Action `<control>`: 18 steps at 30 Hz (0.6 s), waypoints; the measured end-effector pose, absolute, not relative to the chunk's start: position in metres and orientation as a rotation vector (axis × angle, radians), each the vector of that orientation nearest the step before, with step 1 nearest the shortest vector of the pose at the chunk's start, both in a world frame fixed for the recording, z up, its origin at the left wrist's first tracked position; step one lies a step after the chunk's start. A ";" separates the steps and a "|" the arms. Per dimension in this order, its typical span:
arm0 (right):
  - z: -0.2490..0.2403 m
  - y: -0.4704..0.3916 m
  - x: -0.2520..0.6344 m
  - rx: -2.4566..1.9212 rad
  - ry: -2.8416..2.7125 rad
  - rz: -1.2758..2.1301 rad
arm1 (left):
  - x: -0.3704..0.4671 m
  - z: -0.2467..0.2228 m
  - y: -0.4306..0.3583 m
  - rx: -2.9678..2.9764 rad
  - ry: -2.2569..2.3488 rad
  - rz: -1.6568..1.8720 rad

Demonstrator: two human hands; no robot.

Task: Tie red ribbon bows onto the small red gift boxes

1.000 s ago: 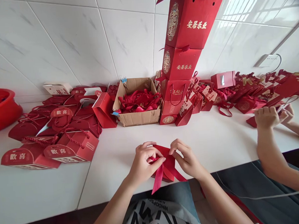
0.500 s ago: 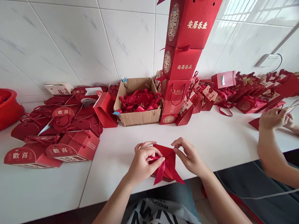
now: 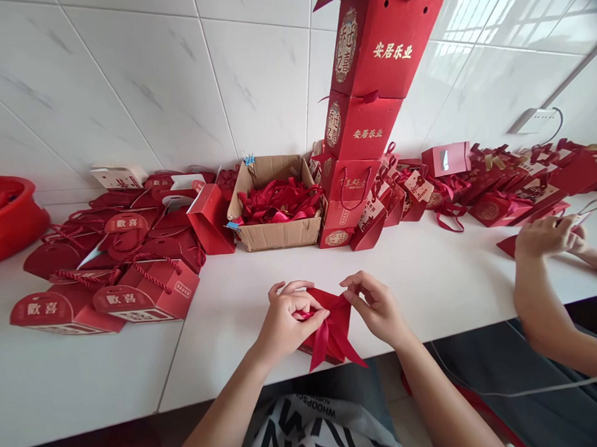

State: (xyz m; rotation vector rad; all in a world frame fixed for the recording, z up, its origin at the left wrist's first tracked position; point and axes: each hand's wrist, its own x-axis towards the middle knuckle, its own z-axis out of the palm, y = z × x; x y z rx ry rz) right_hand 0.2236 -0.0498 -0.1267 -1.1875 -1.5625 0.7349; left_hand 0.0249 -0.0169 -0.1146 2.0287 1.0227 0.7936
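Note:
A small red box [image 3: 336, 301] lies at the front edge of the white table, between my hands. A glossy red ribbon [image 3: 321, 346] is looped on top of it, and its two tails hang toward me. My left hand [image 3: 288, 317] pinches the ribbon's loop over the left side of the box, thumb and fingers closed. At the right corner of the box, my right hand [image 3: 370, 305] pinches a part of the ribbon between thumb and index finger.
Behind the box stands a cardboard carton [image 3: 279, 234] of red ribbons, beside a tall stack of red boxes [image 3: 364, 133]. Finished-looking red boxes [image 3: 146, 288] pile up at left near a red basin [image 3: 8, 225]. Another person's hand [image 3: 544, 237] is at right.
My right hand has shifted very slightly left and up. The ribbon's tails have moved a little, and the loop at my left fingers shows less.

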 end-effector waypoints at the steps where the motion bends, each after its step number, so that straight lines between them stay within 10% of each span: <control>1: -0.127 -0.050 0.223 -1.193 -1.547 0.740 | 0.024 -0.114 -0.017 2.038 1.019 0.789; 18: -0.089 -0.051 0.232 -1.145 -1.892 0.621 | 0.011 -0.104 -0.012 1.833 0.876 0.804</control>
